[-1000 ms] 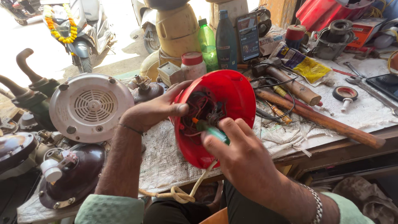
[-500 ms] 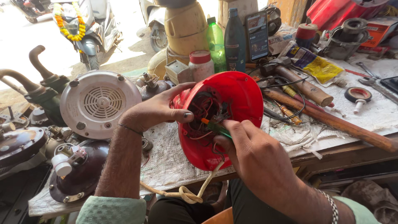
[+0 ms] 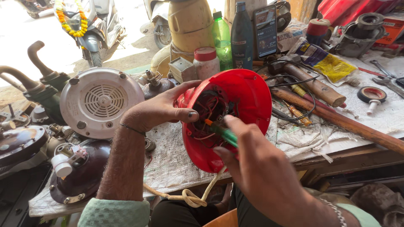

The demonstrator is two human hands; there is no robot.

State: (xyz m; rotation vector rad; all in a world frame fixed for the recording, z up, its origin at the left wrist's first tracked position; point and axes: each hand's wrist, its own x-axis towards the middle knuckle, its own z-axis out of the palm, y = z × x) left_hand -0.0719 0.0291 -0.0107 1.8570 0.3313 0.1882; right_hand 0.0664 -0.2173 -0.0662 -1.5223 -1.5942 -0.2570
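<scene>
Hands work on 1 red housing [image 3: 248, 101] tilted on its side at the near edge of the counter [image 3: 378, 122], its open end facing the person. Left hand [image 3: 162, 110] grips the housing's left rim, fingers curled over it, thumb pressed inside. Right hand [image 3: 263, 170] is closed around a green-handled screwdriver [image 3: 222, 133], whose long axis runs up and left from that hand into the wiring [image 3: 208, 111] inside. Right hand sits nearer the person, below the opening. A white cord [image 3: 191, 196] hangs knotted beneath the housing.
</scene>
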